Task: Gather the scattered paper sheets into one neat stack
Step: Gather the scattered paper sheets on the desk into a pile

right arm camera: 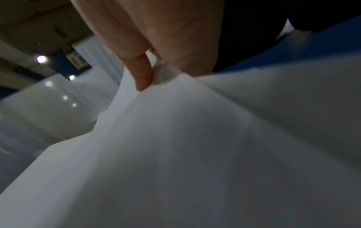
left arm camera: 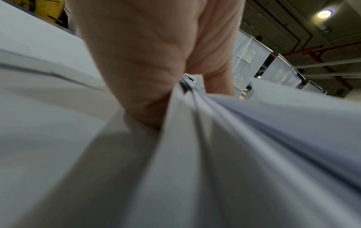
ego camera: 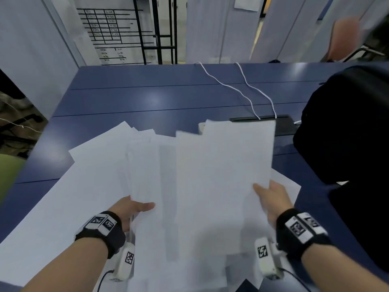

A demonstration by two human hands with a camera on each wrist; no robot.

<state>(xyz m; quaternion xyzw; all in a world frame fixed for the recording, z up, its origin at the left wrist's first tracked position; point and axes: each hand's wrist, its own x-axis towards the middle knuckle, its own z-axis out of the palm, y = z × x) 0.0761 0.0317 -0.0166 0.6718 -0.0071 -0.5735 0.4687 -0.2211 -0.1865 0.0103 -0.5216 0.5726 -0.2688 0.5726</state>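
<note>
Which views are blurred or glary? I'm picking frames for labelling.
Head view: motion blur on the paper sheets, soft glare on the blue table. Left wrist view: sheets smeared, ceiling lamp flares. Right wrist view: close sheets out of focus, dim.

Matt white paper over a smooth, faintly glossy blue table.

The paper sheets [ego camera: 223,175] are plain, thin, matt white and bend softly where the left hand [ego camera: 131,209] and right hand [ego camera: 273,199] grip them; the left wrist view shows their layered edges [left arm camera: 197,117] fanned and creased. The table [ego camera: 147,98] under them has a smooth blue top with a dull sheen and fine seams. Beyond the sheets on the table lie white corded cables [ego camera: 242,91] and a flat black matt slab [ego camera: 284,124]. To the sheets' right stands a matt black bag [ego camera: 347,133]. The wristbands [ego camera: 101,228] look like black cloth.
</note>
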